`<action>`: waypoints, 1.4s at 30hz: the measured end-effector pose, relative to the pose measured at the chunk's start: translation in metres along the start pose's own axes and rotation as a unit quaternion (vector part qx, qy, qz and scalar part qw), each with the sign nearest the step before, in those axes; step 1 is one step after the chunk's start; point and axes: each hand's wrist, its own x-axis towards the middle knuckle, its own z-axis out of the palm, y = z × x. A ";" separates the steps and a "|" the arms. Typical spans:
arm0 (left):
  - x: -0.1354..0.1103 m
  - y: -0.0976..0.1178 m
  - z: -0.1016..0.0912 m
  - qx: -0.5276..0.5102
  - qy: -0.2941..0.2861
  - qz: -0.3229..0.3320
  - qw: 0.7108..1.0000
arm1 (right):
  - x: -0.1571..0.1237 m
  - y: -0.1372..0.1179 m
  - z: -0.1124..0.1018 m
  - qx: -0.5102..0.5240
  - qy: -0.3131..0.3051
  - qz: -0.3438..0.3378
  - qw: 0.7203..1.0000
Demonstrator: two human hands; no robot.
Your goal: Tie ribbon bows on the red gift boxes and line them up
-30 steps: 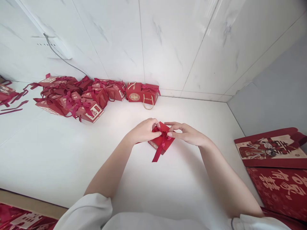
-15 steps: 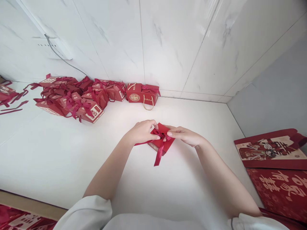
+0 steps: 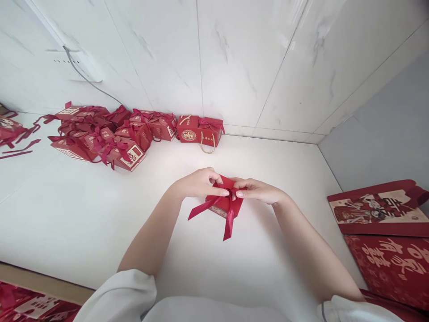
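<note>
A small red gift box (image 3: 224, 206) rests on the white table (image 3: 100, 214) in the middle of the view. A dark red ribbon (image 3: 229, 220) crosses its top, with two loose tails hanging toward me. My left hand (image 3: 197, 183) pinches the ribbon at the box's top from the left. From the right, my right hand (image 3: 256, 190) pinches the same ribbon, fingertips almost meeting those of the left hand. The knot itself is hidden between my fingers.
Several finished red boxes with ribbon bows (image 3: 110, 134) lie piled at the back left by the wall, one with a gold cord handle (image 3: 200, 130). Flat red printed cartons (image 3: 378, 210) lie at the right edge. Loose ribbons (image 3: 20, 143) lie far left.
The ribbon tails have come out longer and now hang apart below the box. Both hands have drawn closer together over the box top, and the box has turned slightly.
</note>
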 end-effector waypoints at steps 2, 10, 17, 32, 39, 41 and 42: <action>0.001 0.002 -0.001 -0.039 0.010 0.019 0.999 | 0.001 0.002 -0.001 0.014 0.003 -0.009 1.000; 0.009 -0.004 -0.003 -0.120 -0.015 0.053 0.991 | -0.004 0.004 -0.007 0.113 0.119 -0.054 0.985; 0.021 -0.015 0.001 -0.172 -0.039 0.086 0.981 | -0.004 0.005 -0.009 0.038 0.131 -0.020 0.990; 0.028 -0.033 -0.003 -0.190 -0.079 0.086 0.975 | 0.000 0.007 -0.005 0.026 0.058 -0.046 0.997; 0.029 -0.027 -0.001 -0.241 -0.133 0.110 0.955 | 0.000 0.005 -0.005 -0.006 0.059 -0.070 0.996; 0.028 -0.027 -0.002 -0.227 -0.121 0.099 0.961 | -0.001 0.006 -0.005 -0.010 0.057 -0.064 0.996; 0.027 -0.028 -0.004 -0.220 -0.115 0.091 0.964 | -0.002 0.007 -0.006 -0.012 0.060 -0.062 0.996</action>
